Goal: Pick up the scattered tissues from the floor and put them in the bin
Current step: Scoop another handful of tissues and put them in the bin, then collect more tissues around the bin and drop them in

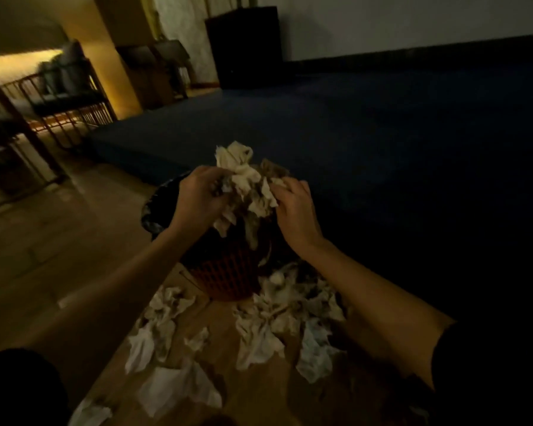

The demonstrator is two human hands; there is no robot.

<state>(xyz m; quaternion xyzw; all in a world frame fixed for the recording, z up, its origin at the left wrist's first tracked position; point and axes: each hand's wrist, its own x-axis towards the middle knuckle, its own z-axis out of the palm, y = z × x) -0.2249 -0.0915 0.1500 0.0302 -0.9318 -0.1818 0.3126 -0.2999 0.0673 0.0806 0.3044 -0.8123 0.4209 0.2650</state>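
A big bunch of crumpled white tissues [243, 182] is squeezed between my left hand [197, 198] and my right hand [293, 210], right above the bin. The bin [225, 278] is a red lattice basket with a dark liner at its rim, standing on the floor against a dark platform. Some of the held tissues hang down into its mouth. Several more crumpled tissues [271, 315] lie scattered on the floor in front of the bin, to its left [163, 321] and nearer to me [179, 388].
A low dark blue platform [351, 124] fills the right and the back. Metal-framed furniture [62, 96] stands at the far left under warm light. A dark cabinet [243, 47] stands against the rear wall. The tiled floor [59, 235] stretches left of the bin.
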